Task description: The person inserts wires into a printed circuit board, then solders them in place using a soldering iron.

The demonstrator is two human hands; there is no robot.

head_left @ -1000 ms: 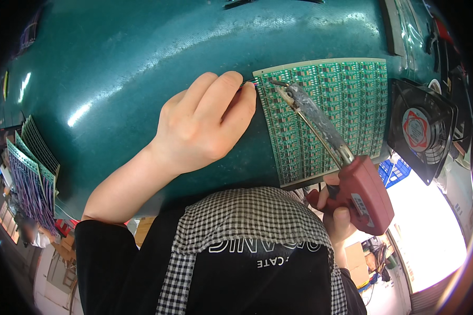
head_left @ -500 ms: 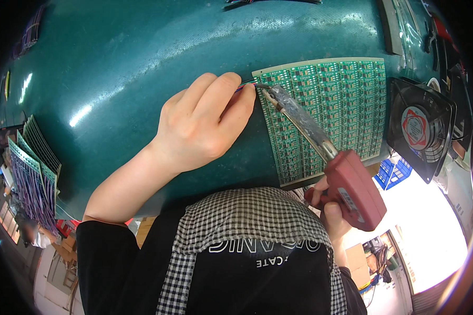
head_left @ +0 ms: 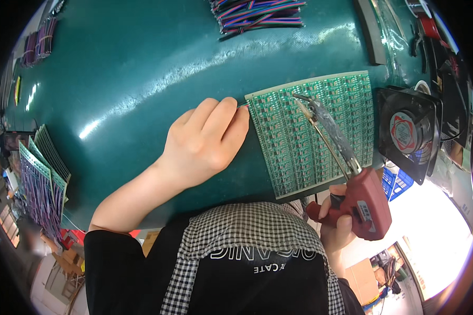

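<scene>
- With our left hand (head_left: pixel 207 136) we are pinching thin wires (head_left: pixel 244 105) at the upper left corner of the board (head_left: pixel 299 142); only a short bit is showing, so we are not managing to tell whether it is joined there.
- With our right hand (head_left: pixel 341 223) we are gripping the handle of a dark red soldering gun (head_left: pixel 369 202); its tip is pointing over the board's upper part, and we are unable to tell whether it is touching.
- We are risking a slip of the wires, since we are pinching so little of them; a small twist of the fingers could be enough.
- We are also risking a burn: the tip, if hot, is sitting only a short way from our left fingertips.
- If the tip is dipping too low, we are risking scorched parts, because they are crowding the board closely.
- The board is lying flat on a green mat (head_left: pixel 131 73), which is shining under the light and could be letting the board slide.
- Beyond the board, a bundle of coloured wires (head_left: pixel 257 16) is lying at the top, and a black fan (head_left: pixel 410 131) is standing to the right.
- At the far left, wired boards (head_left: pixel 44 184) are leaning together.
- Past the bench's right side, a blue basket (head_left: pixel 397 182) and a cardboard box (head_left: pixel 361 278) are showing near bright light.
</scene>
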